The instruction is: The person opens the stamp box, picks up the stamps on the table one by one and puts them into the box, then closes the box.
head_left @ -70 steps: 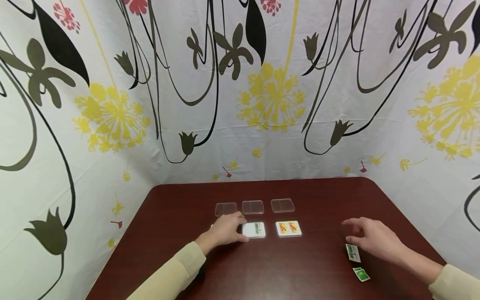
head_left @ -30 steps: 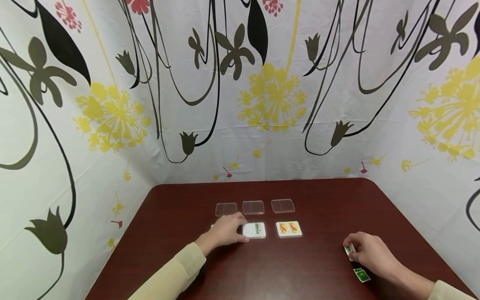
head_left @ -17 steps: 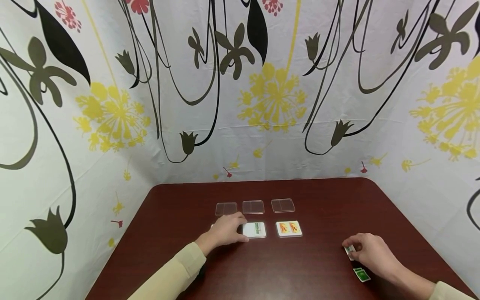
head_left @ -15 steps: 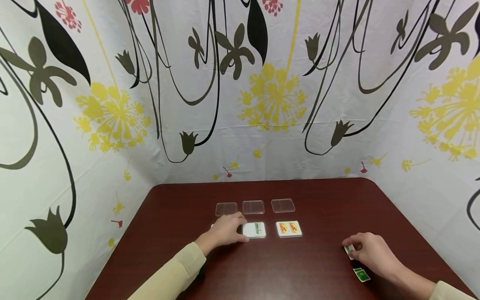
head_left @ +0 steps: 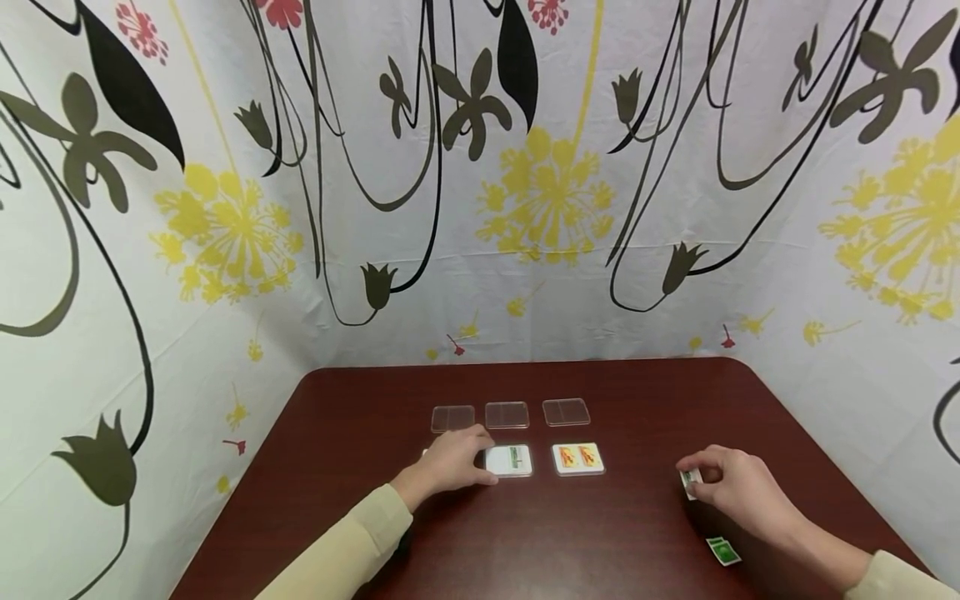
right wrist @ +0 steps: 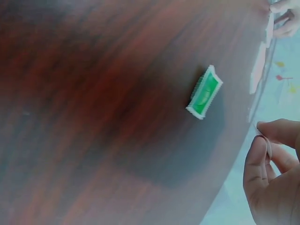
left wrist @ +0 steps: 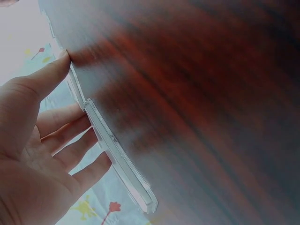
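R hand (head_left: 738, 489) pinches wht/grn stamp (head_left: 689, 478); L hand (head_left: 450, 461), fingers loose, touches clr case (left wrist: 123, 157). Tabletop (head_left: 600, 533): 2 overlapped grn stamps (head_left: 725, 552) twd R edge, 3 clr trays (head_left: 506, 415) twd far edge.

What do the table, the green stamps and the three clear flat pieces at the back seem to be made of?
Table: wood or wood-look laminate, glossy; grain and soft reflections show.
Green stamps: probably paper, finish unclear; white edges look toothed.
Three clear flat pieces: probably smooth plastic; the table shows through.

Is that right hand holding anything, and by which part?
The right hand pinches a small stamp between thumb and forefinger, apparently at its edges; the fingers partly hide it.
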Action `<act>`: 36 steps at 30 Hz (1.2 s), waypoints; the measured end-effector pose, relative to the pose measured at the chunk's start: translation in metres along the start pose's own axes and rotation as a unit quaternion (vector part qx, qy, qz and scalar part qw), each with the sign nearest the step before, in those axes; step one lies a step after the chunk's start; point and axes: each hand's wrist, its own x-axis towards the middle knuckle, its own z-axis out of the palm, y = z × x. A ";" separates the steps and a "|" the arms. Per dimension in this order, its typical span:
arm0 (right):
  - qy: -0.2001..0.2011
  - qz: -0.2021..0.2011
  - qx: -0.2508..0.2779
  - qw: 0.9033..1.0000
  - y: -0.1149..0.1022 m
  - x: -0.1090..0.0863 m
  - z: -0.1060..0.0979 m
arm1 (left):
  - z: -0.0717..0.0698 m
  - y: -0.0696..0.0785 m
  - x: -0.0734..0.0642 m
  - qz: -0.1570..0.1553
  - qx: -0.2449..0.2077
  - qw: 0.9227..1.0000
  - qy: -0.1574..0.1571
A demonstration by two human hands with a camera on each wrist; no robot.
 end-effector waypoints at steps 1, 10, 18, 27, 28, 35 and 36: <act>0.007 -0.007 0.001 1.000 -0.002 0.001 0.000 | 0.000 0.000 0.000 0.000 0.000 1.000 0.000; 0.042 -0.054 0.004 0.998 -0.024 0.013 0.001 | -0.003 0.001 -0.001 0.001 -0.002 1.000 -0.003; 0.062 -0.080 0.018 0.995 -0.042 0.025 0.007 | -0.006 0.003 -0.001 0.000 -0.003 1.000 -0.005; 0.054 -0.098 0.044 0.993 -0.064 0.036 0.014 | -0.004 -0.001 -0.001 0.001 -0.003 1.000 0.002; 0.052 -0.099 0.045 0.993 -0.067 0.038 0.015 | -0.004 -0.001 0.000 0.001 -0.004 1.000 0.003; 0.045 -0.118 0.062 0.990 -0.086 0.047 0.023 | -0.006 -0.001 -0.001 0.003 -0.013 1.000 0.004; 0.046 -0.120 0.064 0.990 -0.089 0.049 0.024 | -0.007 -0.001 -0.001 0.003 -0.015 1.000 0.004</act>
